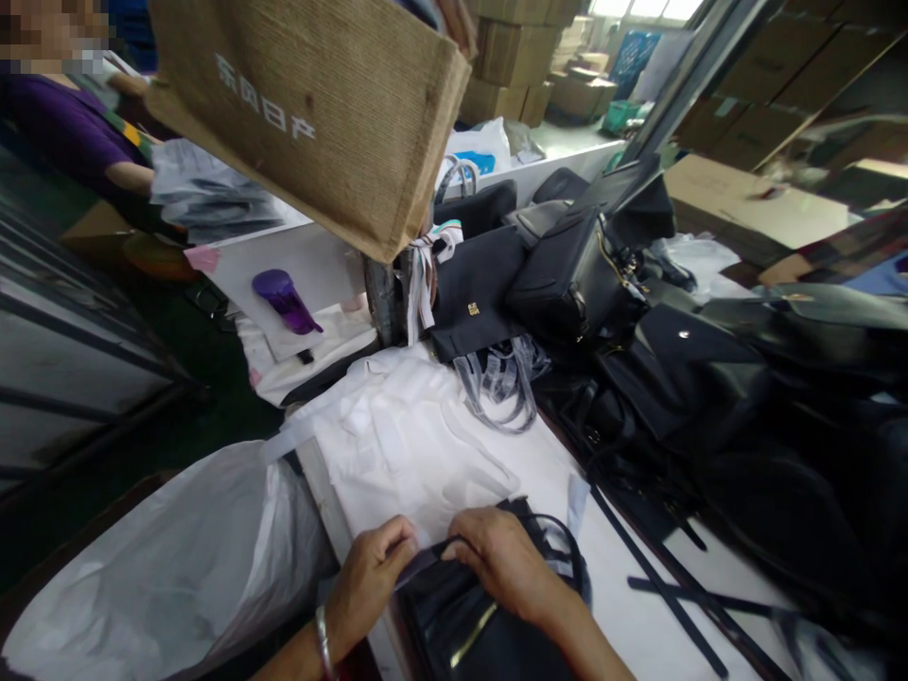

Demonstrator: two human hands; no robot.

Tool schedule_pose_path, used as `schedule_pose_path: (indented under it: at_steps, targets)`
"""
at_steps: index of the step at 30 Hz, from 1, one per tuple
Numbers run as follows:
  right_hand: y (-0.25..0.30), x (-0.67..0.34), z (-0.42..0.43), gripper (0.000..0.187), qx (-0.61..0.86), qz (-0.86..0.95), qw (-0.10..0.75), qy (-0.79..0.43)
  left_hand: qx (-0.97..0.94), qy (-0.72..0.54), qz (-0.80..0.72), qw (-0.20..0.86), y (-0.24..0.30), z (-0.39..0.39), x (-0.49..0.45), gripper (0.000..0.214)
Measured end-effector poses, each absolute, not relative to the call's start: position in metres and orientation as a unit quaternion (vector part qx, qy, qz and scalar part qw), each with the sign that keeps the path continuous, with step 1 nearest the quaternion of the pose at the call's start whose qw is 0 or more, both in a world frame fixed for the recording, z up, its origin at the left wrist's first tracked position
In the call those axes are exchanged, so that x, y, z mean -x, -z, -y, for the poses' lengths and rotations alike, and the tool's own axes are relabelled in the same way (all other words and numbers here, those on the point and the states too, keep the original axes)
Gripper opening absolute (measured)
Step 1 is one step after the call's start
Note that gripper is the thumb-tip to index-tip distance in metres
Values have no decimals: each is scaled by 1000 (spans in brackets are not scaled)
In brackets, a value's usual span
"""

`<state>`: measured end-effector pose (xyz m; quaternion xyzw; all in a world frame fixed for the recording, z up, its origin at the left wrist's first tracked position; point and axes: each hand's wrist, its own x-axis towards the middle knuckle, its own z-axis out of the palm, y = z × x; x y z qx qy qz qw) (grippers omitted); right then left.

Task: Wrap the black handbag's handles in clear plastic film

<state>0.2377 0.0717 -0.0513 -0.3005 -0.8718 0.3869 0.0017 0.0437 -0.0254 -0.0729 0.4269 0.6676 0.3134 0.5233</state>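
A black handbag (468, 624) with a gold bar lies at the table's near edge under both my hands. My left hand (373, 572) is curled, its fingers pinching the bag's dark strap near the top edge. My right hand (500, 558) rests on the bag's top with fingers bent over the strap and handle loop. A white cloth dust bag (404, 445) lies flat just beyond the hands.
A pile of black handbags (673, 378) fills the right side. A jute bag (319, 104) hangs above the table. A purple bottle (284, 301) lies at the back left. A large white plastic sack (177, 567) sits left. Another person (63, 123) sits far left.
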Motion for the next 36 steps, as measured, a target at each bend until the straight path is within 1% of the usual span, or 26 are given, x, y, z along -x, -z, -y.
schedule_pose_path:
  at_steps: [5, 7, 9, 11, 14, 21, 24, 27, 29, 33, 34, 36]
  targets:
    - [59, -237, -70, 19, 284, 874, -9, -395, -418, -301, -653, 555, 74, 19, -54, 30]
    - [60, -246, -72, 28, 295, 871, -1, -392, -412, -295, -652, 565, 75, 19, -53, 31]
    - [61, -257, -73, 38, 316, 866, 22, -387, -418, -278, -666, 551, 78, 20, -48, 31]
    - [62, -265, -72, 32, 332, 863, 41, -377, -433, -250, -688, 526, 83, 20, -42, 31]
    - [67, -269, -68, 22, 326, 872, 44, -363, -454, -216, -698, 509, 87, 17, -38, 32]
    - [60, -269, -68, 18, 285, 889, 35, -358, -483, -170, -670, 537, 75, 11, -54, 35]
    - [60, -259, -68, 12, 293, 903, 12, -315, -490, -185, -677, 517, 73, 7, -64, 32]
    - [66, -252, -65, 11, 307, 909, -2, -283, -495, -189, -687, 497, 76, 4, -71, 30]
    - [70, -258, -64, 13, 312, 899, 9, -307, -512, -179, -687, 483, 79, 2, -74, 30]
    - [73, -281, -64, 27, 341, 837, 63, -424, -561, -160, -679, 446, 78, 2, -76, 30]
    - [73, -286, -65, 28, 355, 818, 75, -446, -573, -159, -676, 435, 77, 2, -77, 30]
    - [72, -292, -67, 22, 372, 790, 91, -479, -594, -160, -672, 412, 75, 2, -77, 29]
